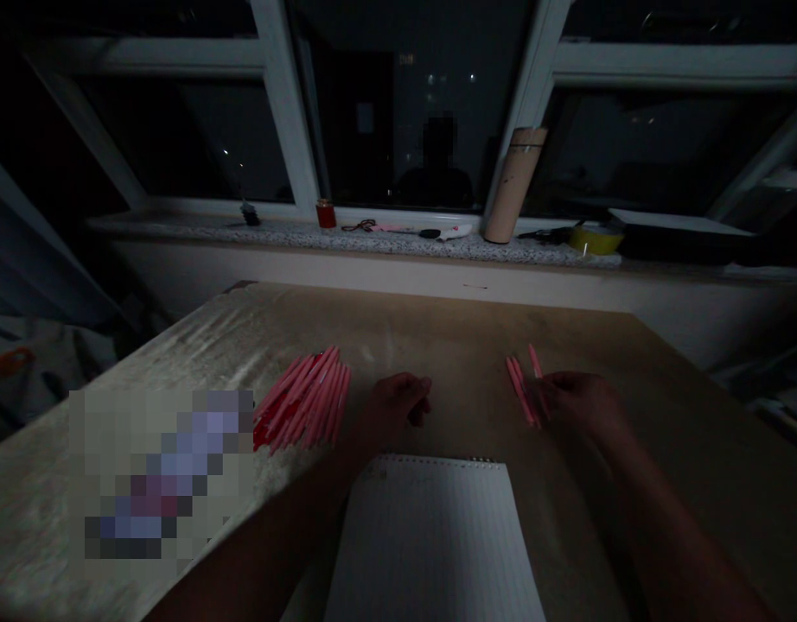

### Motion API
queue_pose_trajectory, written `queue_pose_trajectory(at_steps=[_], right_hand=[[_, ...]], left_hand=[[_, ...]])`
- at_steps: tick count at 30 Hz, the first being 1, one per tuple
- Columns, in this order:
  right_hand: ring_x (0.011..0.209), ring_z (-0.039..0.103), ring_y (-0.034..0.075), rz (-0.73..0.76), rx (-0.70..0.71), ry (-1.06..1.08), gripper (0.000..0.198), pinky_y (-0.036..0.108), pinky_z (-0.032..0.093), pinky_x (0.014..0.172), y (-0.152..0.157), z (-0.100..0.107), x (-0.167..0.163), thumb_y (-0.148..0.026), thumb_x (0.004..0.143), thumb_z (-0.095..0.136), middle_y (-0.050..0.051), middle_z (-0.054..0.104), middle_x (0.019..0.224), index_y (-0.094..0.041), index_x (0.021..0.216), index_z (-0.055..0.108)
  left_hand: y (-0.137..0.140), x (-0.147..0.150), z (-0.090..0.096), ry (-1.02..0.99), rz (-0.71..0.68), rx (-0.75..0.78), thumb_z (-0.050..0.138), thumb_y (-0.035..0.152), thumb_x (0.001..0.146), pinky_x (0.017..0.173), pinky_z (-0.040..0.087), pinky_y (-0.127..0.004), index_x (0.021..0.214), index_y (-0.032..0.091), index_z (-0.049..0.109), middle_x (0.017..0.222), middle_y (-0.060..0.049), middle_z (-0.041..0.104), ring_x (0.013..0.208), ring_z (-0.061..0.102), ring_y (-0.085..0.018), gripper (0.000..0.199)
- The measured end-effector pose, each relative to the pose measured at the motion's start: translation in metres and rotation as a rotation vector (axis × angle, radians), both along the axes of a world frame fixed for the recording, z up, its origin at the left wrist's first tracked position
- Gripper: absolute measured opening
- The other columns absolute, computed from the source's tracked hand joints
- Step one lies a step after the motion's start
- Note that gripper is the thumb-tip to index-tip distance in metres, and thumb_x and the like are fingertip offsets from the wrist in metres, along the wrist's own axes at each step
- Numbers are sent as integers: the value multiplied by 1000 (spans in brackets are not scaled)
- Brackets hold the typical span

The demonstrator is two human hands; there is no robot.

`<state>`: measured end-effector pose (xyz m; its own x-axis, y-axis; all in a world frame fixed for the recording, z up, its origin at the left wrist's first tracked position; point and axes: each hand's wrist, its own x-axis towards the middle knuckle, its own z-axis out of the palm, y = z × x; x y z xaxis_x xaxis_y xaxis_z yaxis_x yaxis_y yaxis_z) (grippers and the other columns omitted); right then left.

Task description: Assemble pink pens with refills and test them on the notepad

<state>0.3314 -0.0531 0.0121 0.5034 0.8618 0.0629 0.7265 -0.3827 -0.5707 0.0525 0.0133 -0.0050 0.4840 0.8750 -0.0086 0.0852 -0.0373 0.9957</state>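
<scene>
My right hand (583,402) pinches a pink pen (534,361) just above the table, its tip end pointing away from me. Right beside it, to the left, a couple of pink pens (520,390) lie side by side on the table. My left hand (402,399) is loosely curled over the table, and no pen shows in its fingers. To its left lies a large pile of pink pens (308,397), with some red among them. Between my forearms is a spiral-bound lined notepad (434,536), its wire edge on the far side.
The brown table (437,337) reaches to a wall under a dark window. On the stone sill (398,246) stand a tan flask (515,186), a small red jar (326,213) and a roll of yellow tape (595,240). A blurred-out item (171,475) lies at the table's left.
</scene>
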Motion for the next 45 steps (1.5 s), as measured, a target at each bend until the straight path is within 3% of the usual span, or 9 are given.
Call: queue_pose_trajectory(at_steps=[4, 11, 34, 45], right_hand=[[62, 65, 21, 9, -112, -11, 27, 28, 40, 52, 2, -11, 12, -34, 75, 53, 10, 69, 66, -17, 74, 73], [66, 65, 23, 64, -164, -62, 27, 28, 40, 54, 8, -21, 17, -35, 74, 55, 11, 70, 69, -16, 74, 73], [69, 66, 22, 124, -203, -149, 32, 27, 40, 56, 9, -24, 22, -36, 80, 49, 11, 71, 76, -17, 80, 74], [77, 65, 22, 180, -286, -287, 33, 27, 39, 60, 18, -13, 18, -34, 84, 44, 13, 70, 88, -14, 85, 71]], left_hand=[[1, 0, -2, -15, -4, -6, 49, 48, 80, 50, 40, -22, 69, 13, 53, 62, -1, 56, 50, 50, -9, 36], [2, 0, -3, 14, 0, -8, 48, 45, 81, 50, 40, -21, 69, 13, 53, 63, -1, 56, 51, 50, -9, 34], [1, 0, -2, 21, -17, -40, 48, 41, 80, 48, 38, -21, 69, 14, 52, 60, 0, 55, 49, 48, -8, 29], [-5, 0, -9, 251, -133, 175, 47, 34, 80, 53, 38, -19, 78, 15, 54, 68, 0, 58, 55, 51, -8, 20]])
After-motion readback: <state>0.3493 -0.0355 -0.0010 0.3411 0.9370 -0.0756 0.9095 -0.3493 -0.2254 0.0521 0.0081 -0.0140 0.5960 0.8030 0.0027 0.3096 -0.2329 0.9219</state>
